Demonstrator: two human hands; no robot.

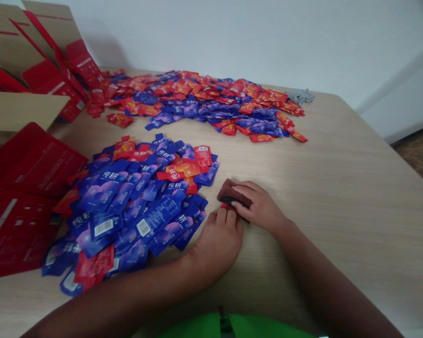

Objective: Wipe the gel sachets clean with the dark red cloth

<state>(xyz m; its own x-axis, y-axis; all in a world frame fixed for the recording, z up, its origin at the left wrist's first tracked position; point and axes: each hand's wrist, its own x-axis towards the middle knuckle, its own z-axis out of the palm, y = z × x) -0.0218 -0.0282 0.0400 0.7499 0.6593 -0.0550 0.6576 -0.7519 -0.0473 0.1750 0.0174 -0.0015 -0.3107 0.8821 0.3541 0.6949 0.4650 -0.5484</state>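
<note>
My right hand [255,203] is closed over a reddish-brown, cloth-like piece [227,188] with a dark edge, its thumb along the near side. Close beside it, my left hand [223,234] has its fingers curled down to the tabletop. A sliver of a red sachet [224,205] shows between those fingertips and the brown piece; the rest is hidden. Left of my hands lies a loose heap of blue sachets [162,218], with some red-orange sachets [183,170] mixed in.
Along the wall at the back, a long pile of red and blue sachets [204,110] stretches across the light wooden table [338,188]. Open red cardboard boxes [35,159] crowd the left side. A crumpled grey cloth [301,96] lies at the far right end.
</note>
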